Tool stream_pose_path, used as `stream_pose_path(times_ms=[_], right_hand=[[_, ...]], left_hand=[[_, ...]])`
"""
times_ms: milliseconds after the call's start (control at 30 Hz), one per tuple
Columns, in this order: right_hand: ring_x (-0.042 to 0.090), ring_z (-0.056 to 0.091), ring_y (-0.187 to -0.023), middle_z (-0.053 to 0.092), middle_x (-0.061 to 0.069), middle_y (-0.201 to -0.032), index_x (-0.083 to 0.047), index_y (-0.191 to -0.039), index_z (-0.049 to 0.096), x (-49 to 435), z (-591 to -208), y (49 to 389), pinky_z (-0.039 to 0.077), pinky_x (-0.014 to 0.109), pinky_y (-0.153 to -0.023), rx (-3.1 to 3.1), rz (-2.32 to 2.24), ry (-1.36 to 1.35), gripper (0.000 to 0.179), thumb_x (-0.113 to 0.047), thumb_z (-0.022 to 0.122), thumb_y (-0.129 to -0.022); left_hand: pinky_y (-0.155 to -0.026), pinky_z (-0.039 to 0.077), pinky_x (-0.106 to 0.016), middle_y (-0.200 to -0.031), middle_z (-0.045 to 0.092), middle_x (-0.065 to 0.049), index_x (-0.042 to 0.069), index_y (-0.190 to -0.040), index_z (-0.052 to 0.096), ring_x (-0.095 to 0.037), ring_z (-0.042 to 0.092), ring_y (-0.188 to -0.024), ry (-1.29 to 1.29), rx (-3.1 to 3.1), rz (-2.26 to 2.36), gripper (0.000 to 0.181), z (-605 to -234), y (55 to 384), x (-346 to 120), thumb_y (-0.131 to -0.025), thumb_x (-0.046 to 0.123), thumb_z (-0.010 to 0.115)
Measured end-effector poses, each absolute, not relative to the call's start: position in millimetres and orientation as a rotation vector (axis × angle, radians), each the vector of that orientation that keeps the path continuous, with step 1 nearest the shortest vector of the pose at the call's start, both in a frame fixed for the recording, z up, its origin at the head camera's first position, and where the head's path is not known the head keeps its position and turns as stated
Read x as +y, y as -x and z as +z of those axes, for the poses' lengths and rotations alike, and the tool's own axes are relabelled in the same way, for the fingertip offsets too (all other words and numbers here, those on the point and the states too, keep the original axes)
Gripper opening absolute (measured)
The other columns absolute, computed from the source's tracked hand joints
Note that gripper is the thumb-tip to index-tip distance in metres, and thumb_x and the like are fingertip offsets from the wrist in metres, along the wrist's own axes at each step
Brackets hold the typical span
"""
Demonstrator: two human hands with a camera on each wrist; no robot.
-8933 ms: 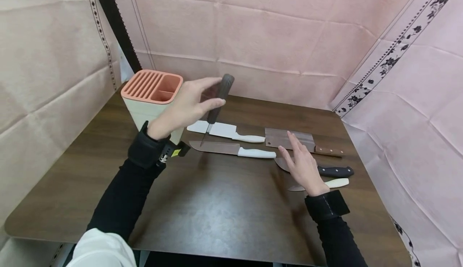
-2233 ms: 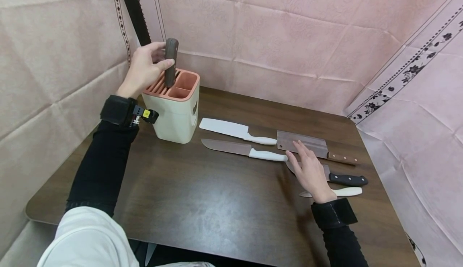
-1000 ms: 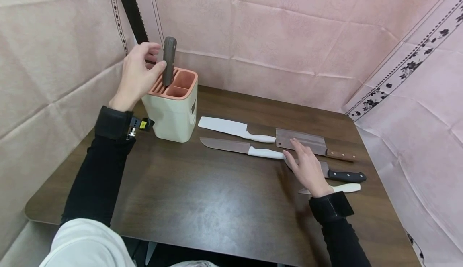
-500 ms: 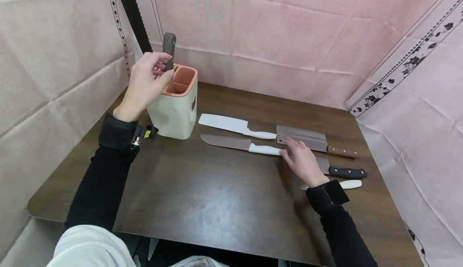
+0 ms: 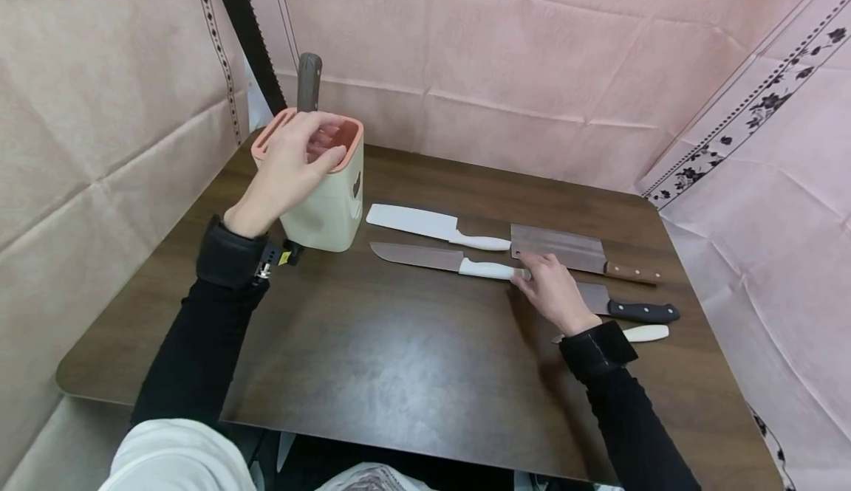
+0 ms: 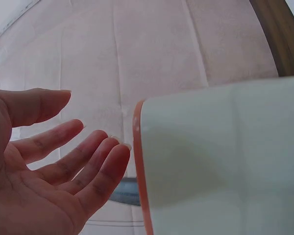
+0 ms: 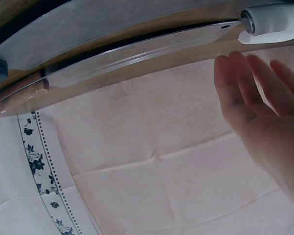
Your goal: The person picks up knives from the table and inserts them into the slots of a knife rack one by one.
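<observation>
In the head view my left hand (image 5: 292,166) hovers over the near side of the knife block (image 5: 322,214), a pale green holder with an orange slotted top. Its fingers are loosely bent with nothing between them, as the left wrist view of the hand (image 6: 63,166) also shows. Behind it a knife with a dark grey handle (image 5: 309,83) stands upright in the block, blade hidden. My right hand (image 5: 548,292) has its fingertips right at the handle end of a white-handled knife (image 5: 488,269); the right wrist view shows that hand (image 7: 264,107) with relaxed fingers, not wrapped round the handle.
Behind lie a white cleaver (image 5: 412,221) and a wooden-handled cleaver (image 5: 558,247). A black-handled knife (image 5: 643,311) and a small knife with a cream handle (image 5: 646,334) lie partly under my right arm. Pink cloth (image 5: 518,55) hangs behind the table (image 5: 372,373).
The grey-handled knife went from my left hand into the block, and that hand let go and came down toward me. My right hand moved slightly left to the white handle's end.
</observation>
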State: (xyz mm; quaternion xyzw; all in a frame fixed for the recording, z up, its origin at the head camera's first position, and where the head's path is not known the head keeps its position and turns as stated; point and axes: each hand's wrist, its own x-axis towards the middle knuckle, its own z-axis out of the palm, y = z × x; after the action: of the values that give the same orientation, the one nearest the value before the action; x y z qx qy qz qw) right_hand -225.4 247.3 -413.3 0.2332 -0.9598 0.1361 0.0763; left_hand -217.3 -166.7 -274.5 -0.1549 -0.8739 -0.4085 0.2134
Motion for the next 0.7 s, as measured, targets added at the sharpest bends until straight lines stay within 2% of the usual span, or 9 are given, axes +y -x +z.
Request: stream_pose_path(times_ms=[167,300,467,700], right_hand=[[0.039,0.057,-0.106,0.066,0.021,-0.121,0.005,-0.122,0.062,245.8,-414.2,228.9,0.049,0.05,-0.087,-2.908,0.378,-0.745,0.04,-0.01,0.071,-0.086],[0.039,0.058,-0.105,0.067,0.023,-0.117,0.006,-0.118,0.064,245.5,-416.5,230.9,0.049,0.051,-0.088,-2.913,0.323,-0.762,0.038,-0.004,0.073,-0.082],[0.039,0.058,-0.102,0.067,0.023,-0.112,0.006,-0.112,0.066,245.5,-419.2,235.3,0.049,0.05,-0.086,-2.912,0.292,-0.768,0.034,-0.001,0.074,-0.079],[0.036,0.058,-0.092,0.067,0.018,-0.097,0.002,-0.097,0.072,248.2,-424.7,243.0,0.05,0.049,-0.079,-2.909,0.26,-0.8,0.023,-0.002,0.078,-0.075]], left_hand=[[-0.09,0.048,-0.04,-0.114,0.06,-0.02,0.003,-0.13,0.052,-0.028,0.058,-0.105,0.493,-2.431,-1.151,0.038,-278.4,219.2,-160.7,-0.093,0.004,0.059],[-0.091,0.049,-0.042,-0.109,0.06,-0.02,0.003,-0.131,0.051,-0.028,0.058,-0.101,0.515,-2.43,-1.15,0.039,-280.6,220.5,-157.4,-0.093,0.006,0.06],[-0.09,0.048,-0.044,-0.109,0.06,-0.02,0.002,-0.131,0.05,-0.029,0.058,-0.1,0.527,-2.434,-1.155,0.039,-281.7,220.5,-155.3,-0.093,0.007,0.06],[-0.092,0.048,-0.044,-0.112,0.059,-0.02,0.002,-0.135,0.045,-0.029,0.057,-0.101,0.501,-2.447,-1.195,0.044,-281.9,219.9,-153.2,-0.094,0.008,0.059]])
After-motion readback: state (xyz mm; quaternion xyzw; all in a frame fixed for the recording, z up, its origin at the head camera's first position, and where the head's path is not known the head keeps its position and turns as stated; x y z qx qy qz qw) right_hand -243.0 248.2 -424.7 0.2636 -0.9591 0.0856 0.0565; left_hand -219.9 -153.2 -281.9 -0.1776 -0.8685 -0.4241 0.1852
